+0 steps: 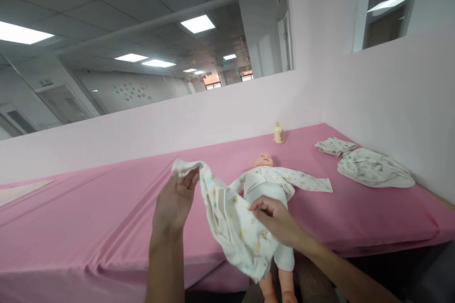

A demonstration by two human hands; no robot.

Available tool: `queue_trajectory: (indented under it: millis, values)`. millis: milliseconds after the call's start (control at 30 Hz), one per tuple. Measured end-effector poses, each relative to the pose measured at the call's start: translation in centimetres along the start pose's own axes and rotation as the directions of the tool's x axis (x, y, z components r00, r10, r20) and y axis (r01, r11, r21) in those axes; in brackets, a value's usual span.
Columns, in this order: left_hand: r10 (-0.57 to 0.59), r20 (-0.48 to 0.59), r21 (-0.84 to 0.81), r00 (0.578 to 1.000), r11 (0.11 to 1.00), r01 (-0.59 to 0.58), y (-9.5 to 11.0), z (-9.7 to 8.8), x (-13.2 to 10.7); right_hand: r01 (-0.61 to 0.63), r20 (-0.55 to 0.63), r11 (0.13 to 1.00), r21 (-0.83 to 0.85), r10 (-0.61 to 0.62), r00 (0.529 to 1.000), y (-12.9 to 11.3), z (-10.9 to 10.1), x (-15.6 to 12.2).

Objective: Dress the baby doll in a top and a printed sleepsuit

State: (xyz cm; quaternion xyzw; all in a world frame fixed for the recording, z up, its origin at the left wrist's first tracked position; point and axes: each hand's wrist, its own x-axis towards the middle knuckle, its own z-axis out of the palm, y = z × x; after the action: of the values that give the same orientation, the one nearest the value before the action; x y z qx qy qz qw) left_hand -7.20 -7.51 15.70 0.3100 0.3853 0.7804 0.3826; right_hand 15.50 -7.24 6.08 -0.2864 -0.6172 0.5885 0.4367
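Observation:
A white baby garment (231, 218) with small coloured prints hangs between my hands, its lower part in front of the doll's legs. My left hand (176, 201) has its fingers curled on the raised left end of the cloth. My right hand (275, 218) pinches the garment's right edge between thumb and fingers. Behind the cloth a baby doll (268, 189) lies on its back, in a printed long-sleeved top and plain white trousers. One sleeve stretches out to the right. The doll's feet point towards me and its lower legs are bare.
The doll lies on a long table with a pink cover (117, 208). A cream pump bottle (279, 133) stands near the back wall. At the right are a folded printed cloth (335, 146) and a larger bundled one (373, 168). A pale sheet (21, 191) lies at the far left.

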Motion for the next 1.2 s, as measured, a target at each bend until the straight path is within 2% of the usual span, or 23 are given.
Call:
queue_trajectory:
  millis: [67,133,167,200,233,267,300,367,433,533,567,633,700,833,933,1033,1133,1167,1200]
  values:
    - [0.02,0.057,0.175,0.998,0.984,-0.03,-1.8,-1.4,-1.1,-0.067,-0.106,0.983,0.172,0.086,0.991,-1.9,-0.8,-0.2]
    - [0.048,0.178,0.417,0.983,0.901,-0.119,-3.6,-2.4,-3.7,-0.078,-0.173,0.918,0.389,0.156,0.972,-3.6,-1.1,-0.3]
    - [0.018,0.285,0.527,0.958,0.832,-0.172,-4.3,-2.6,-5.3,-0.063,-0.19,0.877,0.477,0.173,0.966,-4.3,-0.9,-0.4]
    - [-0.092,0.428,0.612,0.899,0.761,-0.213,-4.9,-2.6,-7.0,-0.043,-0.201,0.841,0.54,0.178,0.963,-4.8,-0.7,-0.4]
    - [-0.132,0.526,0.641,0.84,0.711,-0.29,-5.3,-2.4,-8.6,-0.02,-0.212,0.818,0.574,0.172,0.962,-5.2,-0.3,-0.4]
    - [-0.131,0.552,0.674,0.824,0.652,-0.348,-5.6,-2.0,-9.9,-0.002,-0.22,0.811,0.585,0.16,0.962,-5.6,0.1,-0.5]
    - [-0.106,0.554,0.702,0.825,0.592,-0.395,-5.7,-1.4,-10.8,0.011,-0.225,0.814,0.581,0.149,0.963,-5.8,0.5,-0.6]
    - [-0.017,0.544,0.712,0.839,0.538,-0.451,-5.4,-0.3,-11.6,0.031,-0.227,0.841,0.541,0.11,0.968,-6.2,1.0,-1.0]
    - [0.021,0.525,0.703,0.851,0.553,-0.448,-4.8,0.7,-11.4,0.046,-0.193,0.899,0.436,0.043,0.98,-6.6,1.1,-1.6]
    - [0.003,0.491,0.713,0.871,0.573,-0.404,-3.1,1.3,-10.5,0.156,-0.148,0.986,0.055,-0.146,0.978,-7.5,0.5,-2.6]
    - [-0.003,0.488,0.72,0.873,0.566,-0.4,-2.5,1.4,-10.3,0.212,-0.144,0.971,-0.108,-0.226,0.963,-7.9,0.1,-2.9]
    - [-0.01,0.498,0.726,0.867,0.552,-0.411,-1.2,1.6,-10.1,0.3,-0.129,0.881,-0.366,-0.367,0.921,-8.8,-0.8,-3.4]
    - [-0.007,0.509,0.721,0.861,0.551,-0.421,0.1,2.0,-10.1,0.333,-0.064,0.813,-0.478,-0.411,0.909,-9.9,-1.3,-3.9]
    - [-0.009,0.542,0.691,0.84,0.573,-0.44,2.1,3.6,-10.3,0.348,0.104,0.746,-0.567,-0.354,0.929,-11.5,-0.9,-4.9]
    - [-0.005,0.58,0.686,0.814,0.541,-0.486,3.3,4.6,-9.9,0.326,0.096,0.708,-0.627,-0.345,0.933,-12.2,-0.4,-5.4]
    - [-0.042,0.58,0.696,0.814,0.545,-0.467,4.2,4.9,-9.0,0.282,0.01,0.746,-0.604,-0.346,0.938,-12.9,-1.0,-5.5]
    - [0.003,0.576,0.667,0.817,0.576,-0.473,4.6,4.9,-8.2,0.294,-0.008,0.804,-0.517,-0.348,0.938,-14.1,-2.4,-5.1]
    - [0.005,0.596,0.653,0.803,0.579,-0.488,4.6,5.0,-8.1,0.302,0.018,0.818,-0.49,-0.337,0.941,-14.5,-2.8,-4.9]
    - [-0.024,0.637,0.636,0.771,0.582,-0.507,4.5,5.2,-8.1,0.308,0.045,0.829,-0.466,-0.326,0.944,-15.0,-3.1,-4.6]
